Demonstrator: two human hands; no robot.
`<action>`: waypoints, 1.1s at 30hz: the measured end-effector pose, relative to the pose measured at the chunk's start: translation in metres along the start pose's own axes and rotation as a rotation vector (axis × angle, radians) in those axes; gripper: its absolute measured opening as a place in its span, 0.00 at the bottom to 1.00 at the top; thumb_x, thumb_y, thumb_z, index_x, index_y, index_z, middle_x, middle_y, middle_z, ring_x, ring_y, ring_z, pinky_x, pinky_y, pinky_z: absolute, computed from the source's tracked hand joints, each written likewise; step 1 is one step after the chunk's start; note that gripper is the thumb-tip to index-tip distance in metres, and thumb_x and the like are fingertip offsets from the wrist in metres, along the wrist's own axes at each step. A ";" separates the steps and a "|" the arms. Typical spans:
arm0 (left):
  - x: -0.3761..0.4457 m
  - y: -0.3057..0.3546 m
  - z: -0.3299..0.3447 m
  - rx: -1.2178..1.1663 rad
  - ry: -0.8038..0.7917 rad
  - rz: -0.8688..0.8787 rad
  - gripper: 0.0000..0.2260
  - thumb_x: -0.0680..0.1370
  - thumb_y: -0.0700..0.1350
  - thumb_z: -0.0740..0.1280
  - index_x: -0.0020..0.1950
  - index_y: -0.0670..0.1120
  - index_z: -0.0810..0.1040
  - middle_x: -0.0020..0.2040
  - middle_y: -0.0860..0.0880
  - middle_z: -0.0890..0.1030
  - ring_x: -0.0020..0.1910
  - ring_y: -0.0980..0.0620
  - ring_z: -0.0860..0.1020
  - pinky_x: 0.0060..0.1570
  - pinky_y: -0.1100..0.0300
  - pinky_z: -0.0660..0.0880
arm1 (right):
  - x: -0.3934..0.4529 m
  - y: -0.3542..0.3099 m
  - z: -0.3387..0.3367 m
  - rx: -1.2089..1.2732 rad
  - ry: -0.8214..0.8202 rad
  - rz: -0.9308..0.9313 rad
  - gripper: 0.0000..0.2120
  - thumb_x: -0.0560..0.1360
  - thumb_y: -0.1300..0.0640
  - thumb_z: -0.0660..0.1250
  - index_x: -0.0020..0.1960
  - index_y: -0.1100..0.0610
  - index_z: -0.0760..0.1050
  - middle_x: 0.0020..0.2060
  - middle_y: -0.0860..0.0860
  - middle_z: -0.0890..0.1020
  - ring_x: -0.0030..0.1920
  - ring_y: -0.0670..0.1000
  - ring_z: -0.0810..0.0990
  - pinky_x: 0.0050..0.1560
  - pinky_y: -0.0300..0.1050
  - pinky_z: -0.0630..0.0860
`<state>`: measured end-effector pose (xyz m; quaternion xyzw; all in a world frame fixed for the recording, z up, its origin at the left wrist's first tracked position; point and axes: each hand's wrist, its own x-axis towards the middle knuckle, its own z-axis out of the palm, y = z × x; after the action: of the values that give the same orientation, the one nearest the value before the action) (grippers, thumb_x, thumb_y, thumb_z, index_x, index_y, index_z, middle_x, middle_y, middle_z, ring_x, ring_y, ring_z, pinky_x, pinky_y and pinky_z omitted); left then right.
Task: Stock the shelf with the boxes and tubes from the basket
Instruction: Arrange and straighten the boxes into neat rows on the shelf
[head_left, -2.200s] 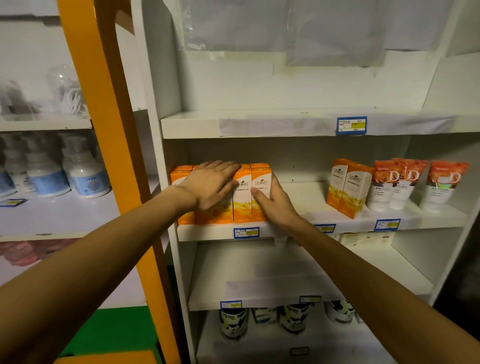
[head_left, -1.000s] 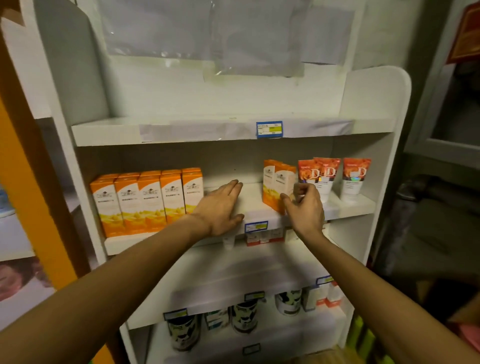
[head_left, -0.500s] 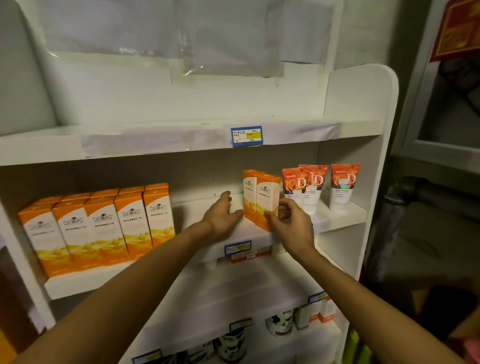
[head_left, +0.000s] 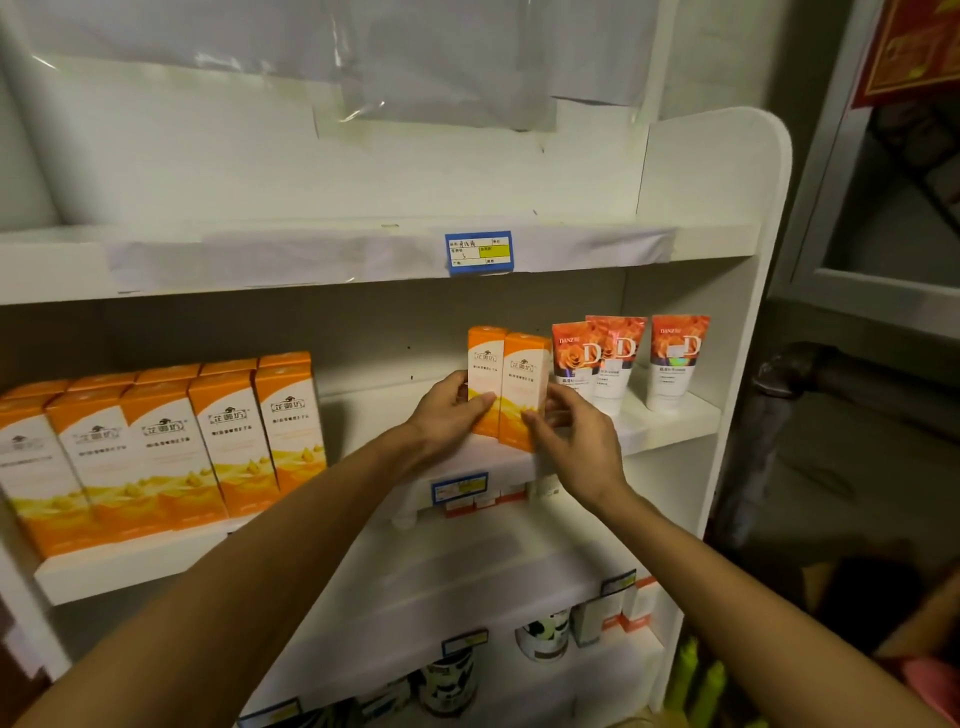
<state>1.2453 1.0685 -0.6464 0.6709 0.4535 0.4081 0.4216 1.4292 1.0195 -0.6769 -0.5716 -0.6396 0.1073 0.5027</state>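
Two orange-and-white boxes (head_left: 511, 379) stand upright side by side on the white middle shelf (head_left: 670, 423). My left hand (head_left: 447, 413) grips the left box from its left side. My right hand (head_left: 574, 441) holds the right box at its lower right edge. A row of several matching orange boxes (head_left: 171, 441) stands at the shelf's left end. Three orange rose-print tubes (head_left: 623, 358) stand cap-down to the right of the held boxes. The basket is not in view.
A bare gap of shelf lies between the row of boxes and the held pair. Blue price tags (head_left: 479, 251) hang on the shelf edges. Lower shelves hold black-and-white tins (head_left: 543, 636) and small boxes (head_left: 626, 605). A dark bundle lies to the right of the shelf unit.
Both hands left the box row at the left and moved right. They have closed in on the two boxes next to the tubes; the view has swung right.
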 end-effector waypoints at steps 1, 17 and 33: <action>-0.002 0.000 -0.002 0.011 0.011 0.009 0.15 0.83 0.47 0.64 0.69 0.48 0.70 0.57 0.52 0.80 0.54 0.53 0.81 0.52 0.57 0.82 | 0.001 0.000 0.000 -0.006 -0.003 -0.005 0.22 0.77 0.44 0.69 0.69 0.49 0.73 0.53 0.45 0.83 0.50 0.45 0.81 0.51 0.51 0.83; -0.045 -0.006 -0.038 0.229 0.227 -0.008 0.14 0.81 0.49 0.67 0.66 0.48 0.74 0.57 0.46 0.80 0.55 0.46 0.81 0.57 0.45 0.80 | -0.006 -0.035 0.016 0.239 -0.253 -0.010 0.22 0.81 0.55 0.66 0.74 0.53 0.70 0.65 0.50 0.79 0.60 0.49 0.80 0.57 0.48 0.82; -0.061 0.006 -0.023 0.398 0.169 -0.024 0.15 0.84 0.50 0.60 0.71 0.50 0.68 0.66 0.47 0.78 0.60 0.46 0.79 0.59 0.46 0.79 | -0.005 -0.041 0.033 0.213 -0.363 0.038 0.20 0.84 0.54 0.57 0.76 0.54 0.66 0.68 0.52 0.77 0.61 0.50 0.79 0.50 0.37 0.79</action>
<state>1.2096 1.0132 -0.6435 0.6987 0.5668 0.3604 0.2462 1.3780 1.0164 -0.6659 -0.4984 -0.6941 0.2848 0.4345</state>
